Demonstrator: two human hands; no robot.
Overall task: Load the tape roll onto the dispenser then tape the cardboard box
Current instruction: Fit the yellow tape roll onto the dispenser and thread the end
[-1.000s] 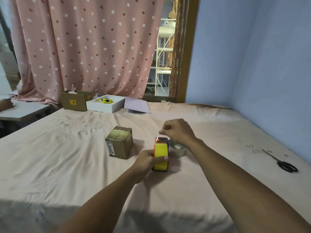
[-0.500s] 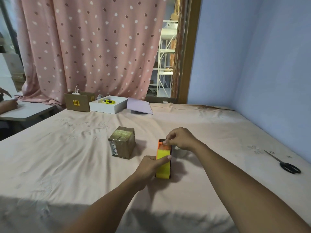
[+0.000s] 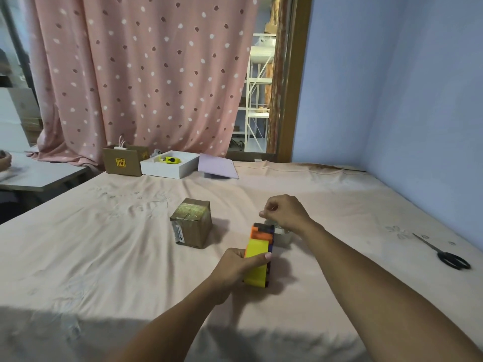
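The cardboard box [image 3: 191,224] waits left on the bed [image 3: 104,257]; our left hand [image 3: 239,265] clamps the dispenser [image 3: 257,257] while our right hand [image 3: 285,212] pinches above the half-hidden tape roll [image 3: 283,235], seemingly its end; we should pull straight, holding the dispenser firm

Black scissors [image 3: 450,258] lie on a pink bedsheet [image 3: 104,244]; a spotted pink curtain [image 3: 146,74] hangs behind.

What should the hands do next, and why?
Probably the right hand should pull the clear tape roll's end over the yellow and orange plastic dispenser's front, since the left hand already steadies it and the small brown cardboard box waits nearby.
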